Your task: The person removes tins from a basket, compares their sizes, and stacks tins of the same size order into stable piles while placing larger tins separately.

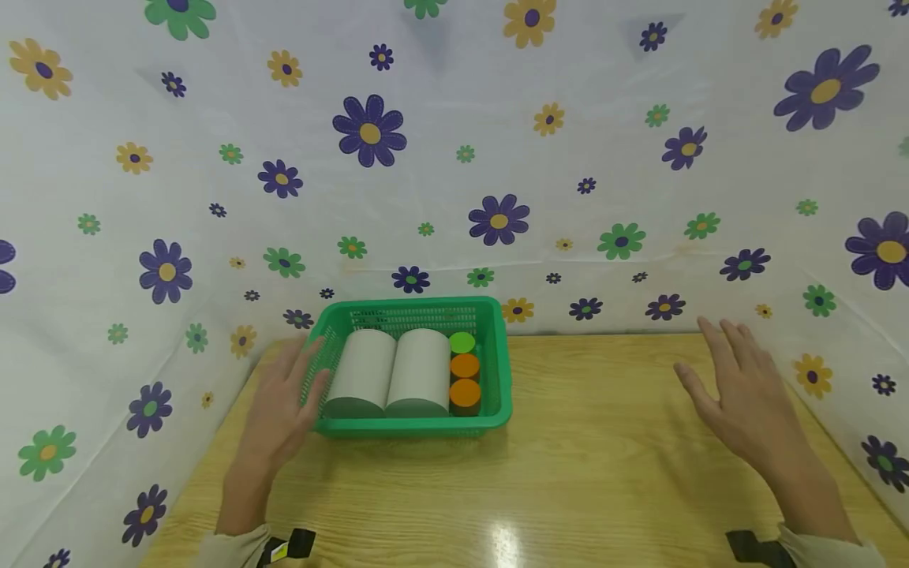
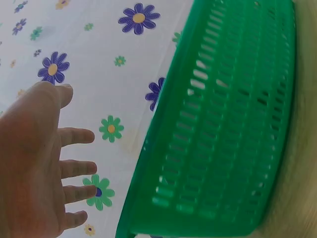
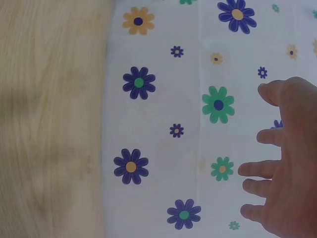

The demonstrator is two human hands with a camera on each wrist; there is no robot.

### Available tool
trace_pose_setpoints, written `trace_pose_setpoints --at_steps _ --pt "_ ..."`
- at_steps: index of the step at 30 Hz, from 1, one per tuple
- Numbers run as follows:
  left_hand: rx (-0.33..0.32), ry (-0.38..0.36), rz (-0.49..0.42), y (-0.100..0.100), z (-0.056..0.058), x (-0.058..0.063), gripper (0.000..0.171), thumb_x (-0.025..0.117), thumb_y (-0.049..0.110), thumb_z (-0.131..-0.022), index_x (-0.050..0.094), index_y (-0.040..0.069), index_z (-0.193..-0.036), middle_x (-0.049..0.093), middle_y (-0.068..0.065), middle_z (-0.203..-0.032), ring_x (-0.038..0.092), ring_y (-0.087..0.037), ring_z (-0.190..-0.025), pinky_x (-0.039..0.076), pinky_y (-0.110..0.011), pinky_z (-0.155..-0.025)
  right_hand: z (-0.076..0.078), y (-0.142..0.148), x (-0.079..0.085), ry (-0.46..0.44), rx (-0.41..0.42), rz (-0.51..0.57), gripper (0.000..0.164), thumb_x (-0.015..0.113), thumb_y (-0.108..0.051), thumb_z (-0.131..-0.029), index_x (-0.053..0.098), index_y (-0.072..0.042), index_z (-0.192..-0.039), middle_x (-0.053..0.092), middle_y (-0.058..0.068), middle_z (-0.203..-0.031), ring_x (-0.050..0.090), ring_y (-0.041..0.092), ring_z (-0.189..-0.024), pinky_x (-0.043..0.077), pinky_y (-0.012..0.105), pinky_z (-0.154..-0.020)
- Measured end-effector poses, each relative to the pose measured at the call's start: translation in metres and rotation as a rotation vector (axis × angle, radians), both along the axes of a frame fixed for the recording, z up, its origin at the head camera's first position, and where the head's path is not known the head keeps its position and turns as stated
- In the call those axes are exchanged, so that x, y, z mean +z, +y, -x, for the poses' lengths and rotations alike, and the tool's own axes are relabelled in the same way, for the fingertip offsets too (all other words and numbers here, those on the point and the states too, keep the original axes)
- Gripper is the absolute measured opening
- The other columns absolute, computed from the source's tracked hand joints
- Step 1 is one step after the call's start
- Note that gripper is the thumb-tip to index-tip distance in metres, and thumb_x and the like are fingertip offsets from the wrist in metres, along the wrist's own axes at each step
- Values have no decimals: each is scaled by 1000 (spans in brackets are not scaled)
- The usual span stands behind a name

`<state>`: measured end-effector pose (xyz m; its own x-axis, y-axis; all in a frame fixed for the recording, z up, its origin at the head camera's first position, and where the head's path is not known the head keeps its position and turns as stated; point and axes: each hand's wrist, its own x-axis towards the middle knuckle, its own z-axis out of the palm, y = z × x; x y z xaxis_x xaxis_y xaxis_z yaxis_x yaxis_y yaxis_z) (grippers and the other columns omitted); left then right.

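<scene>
A green plastic basket (image 1: 415,427) with slotted walls sits at the back left of the table. Inside it lie two white cylinders (image 1: 420,367) side by side, like paper rolls. Along their right runs a column of small round things, one with a green top (image 1: 462,342) and two with orange tops (image 1: 465,393). My left hand (image 1: 278,406) is at the basket's left side, fingers extended and holding nothing; the left wrist view has the basket wall (image 2: 223,124) beside it. Over the table's right side my right hand (image 1: 749,402) is raised with fingers spread, nothing in it.
The wooden table (image 1: 582,473) reaches back to a white sheet (image 1: 440,189) printed with flowers, which hangs behind and along both sides. Dark straps (image 1: 287,546) circle the wrists over light sleeves (image 1: 230,548).
</scene>
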<state>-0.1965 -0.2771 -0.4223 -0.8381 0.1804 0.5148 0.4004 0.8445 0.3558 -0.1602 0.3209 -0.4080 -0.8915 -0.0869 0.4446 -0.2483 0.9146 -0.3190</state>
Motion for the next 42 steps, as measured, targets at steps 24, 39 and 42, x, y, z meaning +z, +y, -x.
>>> trace_pose_setpoints --at_steps 24,39,42 --pt "-97 -36 -264 30 -20 -22 35 52 20 -108 61 6 -139 54 -16 -138 46 -38 -131 34 -66 -105 0 -47 5 57 121 301 65 60 -23 -104 30 -12 -162 29 26 -160 26 55 -144 22 79 -106" --pt "-91 -115 -216 32 -20 -29 26 71 26 -98 71 9 -117 60 -6 -117 55 -28 -113 46 -55 -92 12 -79 7 137 219 415 65 64 -13 -101 34 -9 -159 37 20 -158 32 45 -146 27 68 -113" --pt "-113 -120 -193 30 -22 -30 24 79 24 -93 73 11 -112 63 0 -111 61 -21 -105 51 -47 -86 12 -83 4 115 222 420 65 63 -15 -102 33 -9 -160 38 20 -158 32 45 -145 28 69 -112"
